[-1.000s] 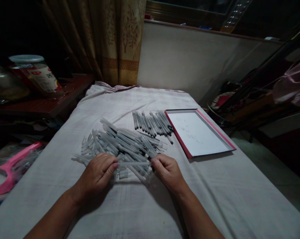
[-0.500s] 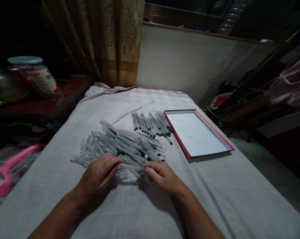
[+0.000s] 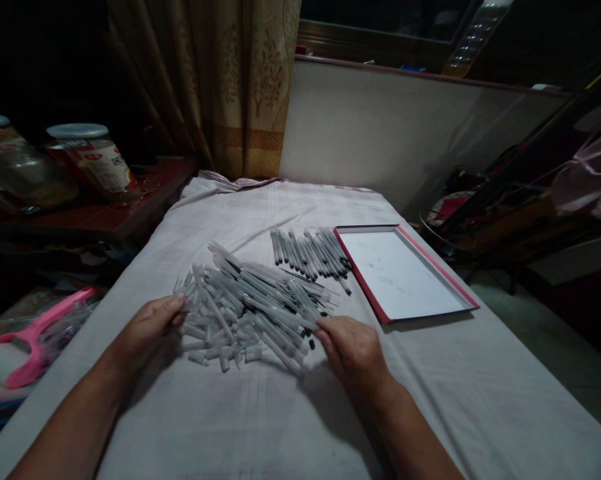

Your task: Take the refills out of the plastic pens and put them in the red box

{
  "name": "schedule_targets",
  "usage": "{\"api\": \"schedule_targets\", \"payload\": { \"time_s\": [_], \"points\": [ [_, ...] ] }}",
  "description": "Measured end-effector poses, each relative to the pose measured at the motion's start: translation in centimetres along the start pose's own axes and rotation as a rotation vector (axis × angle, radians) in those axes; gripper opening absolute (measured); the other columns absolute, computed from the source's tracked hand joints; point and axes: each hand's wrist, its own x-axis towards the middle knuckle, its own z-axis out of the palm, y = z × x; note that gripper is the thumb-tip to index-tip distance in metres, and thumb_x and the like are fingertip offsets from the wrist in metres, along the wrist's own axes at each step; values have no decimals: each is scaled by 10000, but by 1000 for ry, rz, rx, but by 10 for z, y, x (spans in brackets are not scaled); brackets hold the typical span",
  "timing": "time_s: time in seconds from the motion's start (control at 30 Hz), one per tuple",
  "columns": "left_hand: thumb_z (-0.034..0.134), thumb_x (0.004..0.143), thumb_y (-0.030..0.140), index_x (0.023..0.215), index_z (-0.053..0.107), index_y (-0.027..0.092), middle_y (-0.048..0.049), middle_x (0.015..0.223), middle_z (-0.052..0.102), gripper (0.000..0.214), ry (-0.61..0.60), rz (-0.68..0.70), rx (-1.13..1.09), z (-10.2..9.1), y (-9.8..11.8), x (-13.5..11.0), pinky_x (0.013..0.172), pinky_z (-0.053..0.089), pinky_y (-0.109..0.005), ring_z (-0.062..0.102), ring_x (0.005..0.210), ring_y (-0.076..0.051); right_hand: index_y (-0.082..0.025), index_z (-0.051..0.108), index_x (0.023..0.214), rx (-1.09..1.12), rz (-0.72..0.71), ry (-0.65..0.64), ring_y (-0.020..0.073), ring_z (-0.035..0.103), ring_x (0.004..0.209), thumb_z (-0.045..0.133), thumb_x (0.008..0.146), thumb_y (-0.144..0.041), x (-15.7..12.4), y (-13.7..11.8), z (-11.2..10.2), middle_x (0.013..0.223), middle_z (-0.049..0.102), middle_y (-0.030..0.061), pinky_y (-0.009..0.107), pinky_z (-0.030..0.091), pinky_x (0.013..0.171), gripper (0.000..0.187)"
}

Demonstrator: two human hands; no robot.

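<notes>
A loose pile of clear plastic pen barrels (image 3: 260,287) lies on the cloth before me, mixed with short clear pen caps (image 3: 220,343). My left hand (image 3: 153,323) is at the pile's left edge with fingers closed in a pinch; what they hold, if anything, is too small to make out. At the right edge, my right hand (image 3: 355,347) pinches the end of a clear pen barrel (image 3: 308,310). Small black plugs (image 3: 311,344) lie beside those fingertips. Behind the pile, pens with black ends (image 3: 308,253) lie side by side in a row.
A shallow red-edged box lid (image 3: 400,273) with a white inside lies right of the row. The white cloth (image 3: 260,427) covers the whole surface. On the left are a dark red side table (image 3: 130,217) with jars (image 3: 103,160) and a pink plastic handle (image 3: 55,320).
My hands have parted from the front middle of the pile, the left going left and back, the right going right. The caps between them are now uncovered. The view has shifted slightly.
</notes>
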Motion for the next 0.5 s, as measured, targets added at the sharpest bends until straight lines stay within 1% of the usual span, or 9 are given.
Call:
{"api": "schedule_targets", "payload": {
  "time_s": [0.03, 0.07, 0.13, 0.2, 0.23, 0.3, 0.37, 0.5],
  "points": [
    [379, 921, 676, 594, 409, 235, 36, 495, 393, 549, 64, 11, 2, -2, 0, 3, 430, 313, -276, 360, 439, -132, -169, 671, 951, -10, 40, 42, 178, 682, 671, 463, 1007, -204, 0, 6, -1, 758, 746, 80, 275, 499, 663, 217],
    [400, 912, 680, 627, 463, 235, 30, 516, 439, 532, 155, 64, 26, -2, 0, 5, 442, 343, -277, 407, 457, -142, -173, 680, 961, -3, 98, 49, 184, 699, 711, 479, 998, -212, 0, 13, -1, 794, 757, 86, 278, 512, 690, 208],
    [446, 927, 627, 782, 598, 229, -1, 648, 595, 450, 196, 169, 172, 6, 0, 9, 560, 456, -297, 570, 601, -180, -182, 699, 954, 25, 279, 41, 198, 714, 769, 503, 982, -250, 0, 24, 3, 846, 767, 90, 287, 524, 726, 210],
    [495, 928, 579, 902, 645, 227, -32, 814, 696, 383, 297, 323, 354, 16, -2, 10, 701, 505, -326, 650, 776, -212, -188, 713, 925, 42, 474, 15, 213, 715, 806, 505, 967, -294, -3, 33, 10, 872, 766, 90, 305, 525, 745, 237],
    [501, 933, 561, 911, 655, 226, -39, 851, 715, 368, 312, 406, 434, 19, -4, 11, 755, 509, -341, 660, 821, -220, -188, 718, 913, 38, 554, 5, 222, 713, 822, 500, 961, -312, -5, 37, 14, 881, 765, 92, 317, 523, 758, 256],
    [499, 958, 507, 943, 670, 226, -41, 886, 734, 330, 229, 525, 544, 22, -10, 11, 816, 498, -357, 668, 858, -219, -186, 726, 892, 16, 657, -19, 237, 709, 852, 490, 949, -337, -12, 44, 19, 889, 759, 96, 339, 518, 784, 286],
    [503, 971, 478, 967, 676, 227, -45, 908, 739, 306, 170, 594, 598, 20, -16, 11, 828, 485, -360, 670, 873, -217, -185, 733, 883, -17, 702, -55, 246, 704, 873, 492, 939, -346, -19, 49, 22, 898, 755, 100, 350, 511, 802, 296],
    [487, 986, 458, 1005, 694, 247, -56, 980, 730, 295, 55, 632, 653, 14, -22, 10, 858, 461, -375, 656, 932, -227, -190, 751, 884, -86, 711, -147, 255, 698, 894, 504, 925, -329, -28, 50, 23, 908, 754, 99, 358, 504, 809, 287]
  ]
}}
